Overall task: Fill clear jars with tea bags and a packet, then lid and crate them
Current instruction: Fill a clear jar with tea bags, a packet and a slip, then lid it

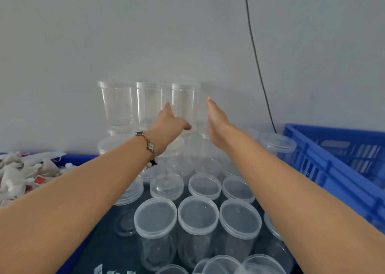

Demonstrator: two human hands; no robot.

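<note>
I see a dark table top (104,244) against the grey wall. On it stand many lidded clear jars (198,217) close together, with more jars (116,105) stacked upside down at the back. A heap of tea bags (18,175) lies at its left, a blue crate (341,169) at its right.

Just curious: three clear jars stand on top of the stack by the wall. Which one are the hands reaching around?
The rightmost top jar: it stands between the left hand and right hand; the other two stand left of both hands.
</note>
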